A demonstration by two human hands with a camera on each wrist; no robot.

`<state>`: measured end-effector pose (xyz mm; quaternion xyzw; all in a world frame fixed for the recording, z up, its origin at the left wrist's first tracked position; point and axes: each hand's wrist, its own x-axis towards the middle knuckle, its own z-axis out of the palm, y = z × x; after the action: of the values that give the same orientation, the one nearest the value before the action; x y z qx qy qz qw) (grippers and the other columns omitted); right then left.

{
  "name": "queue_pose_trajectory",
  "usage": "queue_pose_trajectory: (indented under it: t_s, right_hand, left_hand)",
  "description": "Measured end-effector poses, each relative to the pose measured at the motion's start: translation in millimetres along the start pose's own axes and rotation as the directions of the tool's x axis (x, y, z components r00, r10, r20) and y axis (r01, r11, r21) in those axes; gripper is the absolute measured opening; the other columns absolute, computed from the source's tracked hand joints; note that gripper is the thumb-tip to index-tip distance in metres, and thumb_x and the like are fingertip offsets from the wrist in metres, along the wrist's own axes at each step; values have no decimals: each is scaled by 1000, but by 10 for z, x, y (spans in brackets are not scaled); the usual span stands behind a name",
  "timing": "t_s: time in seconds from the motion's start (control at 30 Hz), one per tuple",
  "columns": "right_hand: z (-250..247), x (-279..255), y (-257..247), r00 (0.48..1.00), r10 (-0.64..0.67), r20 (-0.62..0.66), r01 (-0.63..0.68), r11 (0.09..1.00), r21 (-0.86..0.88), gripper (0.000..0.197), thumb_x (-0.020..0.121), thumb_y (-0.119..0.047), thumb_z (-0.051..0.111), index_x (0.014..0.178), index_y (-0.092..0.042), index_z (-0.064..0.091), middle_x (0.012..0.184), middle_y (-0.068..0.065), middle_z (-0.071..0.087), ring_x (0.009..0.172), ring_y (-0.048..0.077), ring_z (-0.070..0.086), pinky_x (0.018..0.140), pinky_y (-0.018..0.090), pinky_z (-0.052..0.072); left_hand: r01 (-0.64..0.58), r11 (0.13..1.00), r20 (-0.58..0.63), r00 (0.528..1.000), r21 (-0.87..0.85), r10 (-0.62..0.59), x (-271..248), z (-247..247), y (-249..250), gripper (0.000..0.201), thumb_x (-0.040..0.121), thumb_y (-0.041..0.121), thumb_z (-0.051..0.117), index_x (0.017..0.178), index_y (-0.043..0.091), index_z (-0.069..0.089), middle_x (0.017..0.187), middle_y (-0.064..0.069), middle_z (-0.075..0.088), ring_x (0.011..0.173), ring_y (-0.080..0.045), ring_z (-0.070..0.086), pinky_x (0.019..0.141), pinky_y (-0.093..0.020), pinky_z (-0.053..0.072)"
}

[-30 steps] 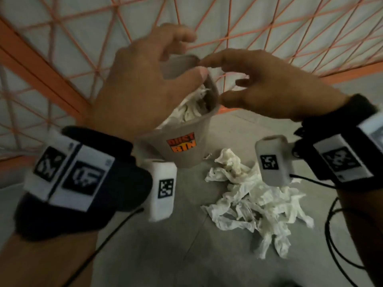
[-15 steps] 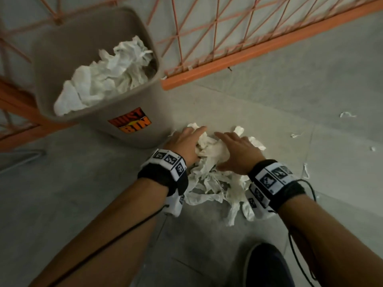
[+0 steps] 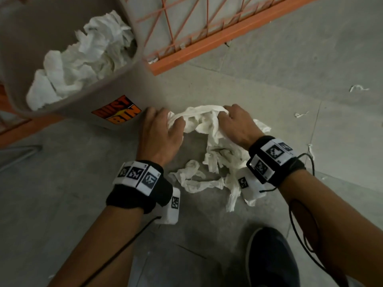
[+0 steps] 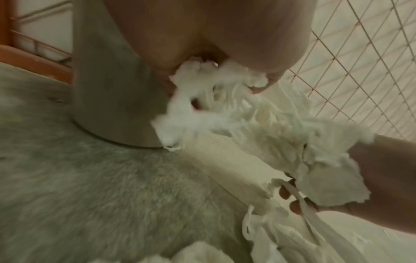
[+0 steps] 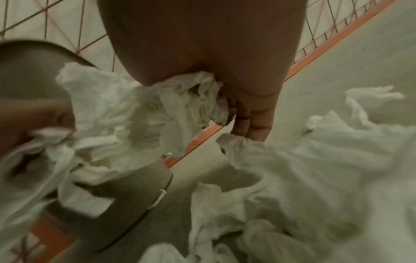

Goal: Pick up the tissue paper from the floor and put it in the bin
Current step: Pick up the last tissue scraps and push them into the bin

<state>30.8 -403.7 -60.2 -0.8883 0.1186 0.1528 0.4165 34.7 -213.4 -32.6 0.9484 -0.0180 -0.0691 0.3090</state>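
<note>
A heap of crumpled white tissue paper (image 3: 215, 150) lies on the grey floor just right of the grey bin (image 3: 116, 94), which bears an orange label and holds more white tissue. My left hand (image 3: 163, 129) grips the heap's left end beside the bin wall. My right hand (image 3: 236, 123) grips its right end, and a band of tissue stretches between the two. In the left wrist view the tissue paper (image 4: 225, 99) is bunched under my curled fingers, against the bin (image 4: 108, 89). The right wrist view shows tissue paper (image 5: 193, 96) clamped in my palm, with loose sheets spread below.
An orange metal grid fence (image 3: 207, 38) with a base rail runs behind the bin. Small tissue scraps (image 3: 356, 88) dot the floor at right. A dark shoe (image 3: 269, 257) stands near the bottom edge. Cables hang from both wrist bands.
My hands came down from above the bin's mouth to the heap on the floor. They have since closed on the tissue and drawn it up into a band between them.
</note>
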Motion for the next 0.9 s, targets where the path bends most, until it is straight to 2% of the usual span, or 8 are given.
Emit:
queue_pose_trajectory:
  t_s: [0.13,0.23,0.33,0.43,0.57,0.67,0.77,0.9]
  right_hand:
    - [7,-24,-34,999,41,26,-42,996,74,26,89,-32,43,85,-10,55,89,9,57,80,26,51,61,29,35]
    - [74,-82,15,998,42,46,-46,995,85,25,88,-17,49,113,-14,53,93,3,61,82,23,58,58,20,39]
    - [182,-170,122,989,-96,115,104,992,-64,45,80,-7,49,121,-25,54,113,9,62,104,29,60,82,30,47]
    - [253,-336,236,970,-82,228,158,928,-338,55,82,-21,53,133,-38,45,137,6,46,125,33,43,101,47,41]
    - [391,-523,366,984,-109,142,164,865,-474,53,81,-30,57,133,-39,48,137,4,44,126,33,38,99,52,36]
    - [511,-519,453,983,-164,81,183,895,-407,40,79,-19,59,118,-22,64,116,10,56,106,36,49,89,47,43]
    - [528,-506,439,983,-172,62,181,965,-190,24,77,-8,55,100,-5,63,100,15,58,92,34,56,74,32,39]
    - [443,-443,303,999,-6,34,-4,958,286,23,80,-8,49,100,-6,61,100,7,66,94,22,63,81,32,49]
  left_hand:
    - [-22,999,-24,999,-47,21,-249,98,-53,20,90,17,57,106,9,48,105,-2,47,91,-17,48,75,-34,41]
    - [-3,998,51,999,-56,5,-532,238,-131,55,81,1,58,128,25,43,122,-2,52,101,-16,51,77,-30,45]
    - [-90,984,177,982,156,61,-817,448,-248,61,78,22,61,135,33,43,133,-1,47,117,-26,46,88,-47,48]
    - [-98,943,300,954,319,-2,-1012,622,-343,68,79,54,58,140,34,36,146,2,37,125,-26,38,95,-44,42]
    - [-72,967,267,964,245,4,-1033,727,-427,47,82,35,67,126,24,55,134,-1,49,117,-27,46,92,-42,47]
    - [-29,995,261,965,95,4,-920,699,-376,28,85,17,62,112,16,57,114,-5,58,108,-28,56,85,-33,45]
    - [21,993,289,957,-119,15,-795,602,-231,46,87,13,56,130,27,47,125,0,59,115,-19,55,94,-32,45]
    - [11,961,264,962,-275,65,-716,552,20,55,91,9,49,140,33,40,134,-1,47,113,-2,49,101,-13,38]
